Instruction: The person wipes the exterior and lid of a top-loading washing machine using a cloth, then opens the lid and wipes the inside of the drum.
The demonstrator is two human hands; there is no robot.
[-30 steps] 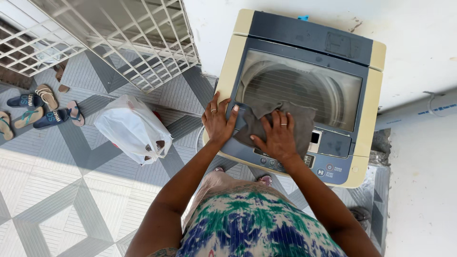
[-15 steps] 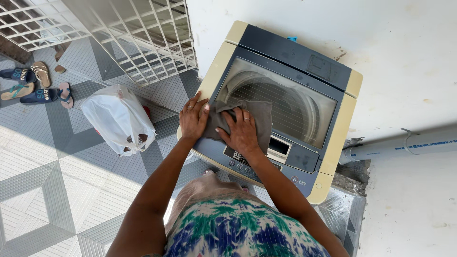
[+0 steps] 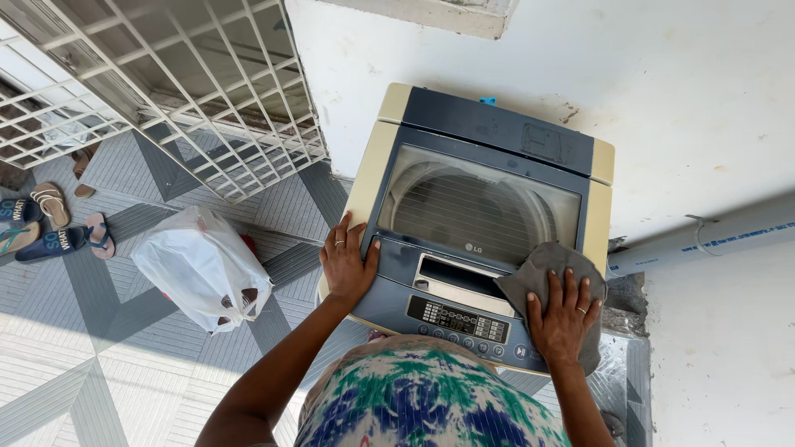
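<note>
A top-loading washing machine (image 3: 397, 141) with a cream body, dark blue top and clear lid stands against the white wall. My right hand (image 3: 565, 319) presses a grey cloth (image 3: 542, 269) flat onto the machine's front right corner, fingers spread over it. My left hand (image 3: 346, 265) rests flat on the front left corner of the machine, fingers apart, holding nothing. The control panel (image 3: 458, 320) with its row of buttons lies between my two hands.
A white plastic bag (image 3: 199, 266) sits on the patterned tile floor left of the machine. A white metal grille (image 3: 207, 91) stands behind it, with several sandals (image 3: 54, 223) at far left. A white pipe (image 3: 712, 233) runs along the wall at right.
My right hand slid the grey cloth from the lid's front left across to the front right corner. The left hand stayed at the left corner. The view shifted.
</note>
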